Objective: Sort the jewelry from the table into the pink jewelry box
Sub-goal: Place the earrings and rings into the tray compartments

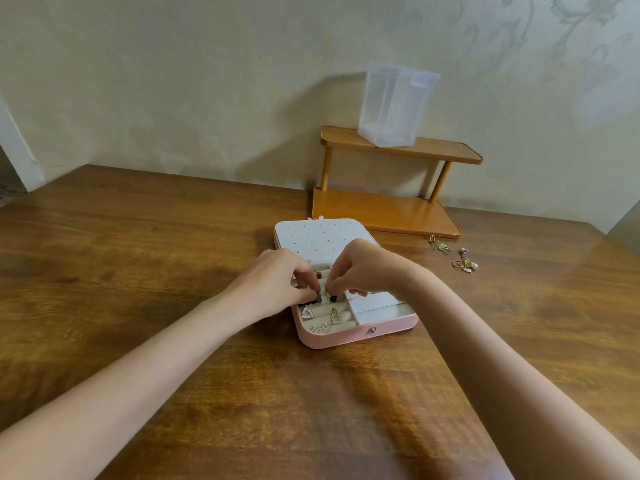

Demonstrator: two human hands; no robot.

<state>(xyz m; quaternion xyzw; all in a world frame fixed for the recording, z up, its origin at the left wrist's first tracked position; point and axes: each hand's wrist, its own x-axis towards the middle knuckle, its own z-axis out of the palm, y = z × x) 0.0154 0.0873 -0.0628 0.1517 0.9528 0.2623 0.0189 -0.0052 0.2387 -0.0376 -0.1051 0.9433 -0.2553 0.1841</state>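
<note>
Over the pink jewelry box point(349, 336) on the wood surface point(138, 271) by the wall point(173, 81), the left hand point(277, 275) and right hand point(360, 268) each pinched, seemingly, a dark earring point(318, 298).

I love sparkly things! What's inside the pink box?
In the pink jewelry box, gold and white earrings sit in cream slots. Each hand, left and right, pinches a small dark piece. The hands hide the middle.

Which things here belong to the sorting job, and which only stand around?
Belongs to the job: pink jewelry box; dark earrings pinched by left hand and right hand; loose jewelry on table.

Only standing around: wooden shelf; plastic container.
</note>
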